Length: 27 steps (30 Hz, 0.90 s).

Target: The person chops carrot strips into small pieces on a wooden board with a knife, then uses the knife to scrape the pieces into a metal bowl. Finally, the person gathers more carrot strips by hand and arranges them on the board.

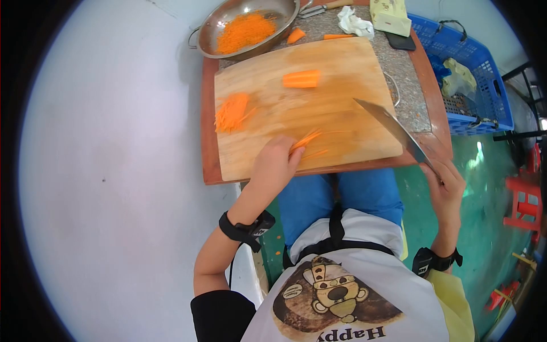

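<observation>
A grey speckled tabletop with a red-brown wooden rim [413, 97] supported a pale rectangular wooden board [342, 114]. On my remote feed, the left hand's fingers pinched thin orange carrot strips [307, 138] at its near side; the right hand [444, 185] gripped a broad-bladed metal knife [402, 134], blade slanting across its right edge.

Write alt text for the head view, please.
A person's bare left hand holds thin orange carrot strips over a rectangular wooden cutting board; the right hand holds a wide metal knife across the board's right edge. At upper left is a round metal bowl of orange shreds.
</observation>
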### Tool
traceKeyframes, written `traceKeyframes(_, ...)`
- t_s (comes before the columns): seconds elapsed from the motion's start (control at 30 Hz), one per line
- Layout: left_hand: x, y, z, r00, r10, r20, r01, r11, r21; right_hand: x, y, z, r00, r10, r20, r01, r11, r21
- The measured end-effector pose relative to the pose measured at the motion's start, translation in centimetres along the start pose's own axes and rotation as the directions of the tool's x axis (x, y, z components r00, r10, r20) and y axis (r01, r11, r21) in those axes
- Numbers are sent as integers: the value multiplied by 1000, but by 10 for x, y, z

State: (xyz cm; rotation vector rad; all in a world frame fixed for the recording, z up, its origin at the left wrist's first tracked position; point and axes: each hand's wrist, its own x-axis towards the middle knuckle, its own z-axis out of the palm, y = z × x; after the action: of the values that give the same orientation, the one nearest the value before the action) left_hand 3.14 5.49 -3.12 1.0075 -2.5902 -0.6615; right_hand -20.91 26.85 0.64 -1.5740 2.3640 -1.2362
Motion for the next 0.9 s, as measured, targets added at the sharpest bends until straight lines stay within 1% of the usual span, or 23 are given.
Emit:
traceKeyframes(0.03,0,3,-3,1000,-7,18,7,1000,-31,1,-3,1,999,47,19,-46,999,-6)
traceKeyframes(0.1,1,7,-9,999,-7,42,10,998,-68,5,-11,1,998,64,24,-63,997,-39)
traceKeyframes(0.17,2,4,-11,993,-92,75,100,988,-118,4,-17,0,996,78,32,-75,994,-76)
traceKeyframes(0.2,2,1,-11,994,-85,73,94,987,-131,3,-19,0,991,120,59,-114,989,-95)
traceKeyframes(0.23,2,-2,-11,997,-61,54,67,993,-101,4,-21,0,983,160,86,-150,982,-114)
traceKeyframes(0.27,2,-5,-10,999,-40,35,42,997,-70,5,-23,0,984,156,86,-145,981,-126)
traceKeyframes(0.3,2,-7,-10,999,-41,34,43,996,-81,6,-24,2,985,159,72,-150,982,-118)
traceKeyframes(0.37,4,-6,-13,981,-137,134,152,983,-107,6,-26,3,985,161,61,-154,982,-107)
traceKeyframes(0.4,4,-2,-13,981,-137,135,153,982,-109,4,-27,4,984,171,56,-164,981,-102)
traceKeyframes(0.47,5,10,-10,997,10,-81,-10,1000,-7,4,-26,4,981,187,54,-181,978,-100)
traceKeyframes(0.5,6,11,-7,997,7,-76,-8,1000,-9,3,-25,5,983,180,45,-176,980,-87)
traceKeyframes(0.57,6,12,-3,994,77,-72,-75,997,27,4,-22,4,984,172,43,-169,983,-74)
traceKeyframes(0.6,5,11,-1,995,73,-74,-71,997,28,4,-19,3,982,176,74,-168,980,-103)
traceKeyframes(0.63,4,7,2,996,77,-38,-77,997,16,4,-17,2,978,181,103,-166,977,-133)
traceKeyframes(0.67,4,6,4,997,81,-1,-81,997,5,5,-16,1,978,179,105,-165,978,-130)
traceKeyframes(0.7,4,7,5,997,78,-1,-78,997,10,6,-16,1,978,185,95,-174,978,-112)
traceKeyframes(0.77,6,12,3,999,45,-4,-45,998,-43,7,-12,0,977,193,86,-186,979,-84)
traceKeyframes(0.8,11,17,0,999,45,1,-45,998,-38,7,-8,0,985,162,60,-157,985,-70)
traceKeyframes(0.83,22,24,-3,992,116,-43,-115,993,14,8,-4,0,991,130,33,-128,990,-58)
traceKeyframes(0.87,32,32,-1,979,190,-79,-185,980,69,8,0,-3,990,139,30,-137,989,-55)
traceKeyframes(0.9,39,32,6,979,191,-76,-186,980,71,9,0,-4,987,153,43,-150,987,-54)
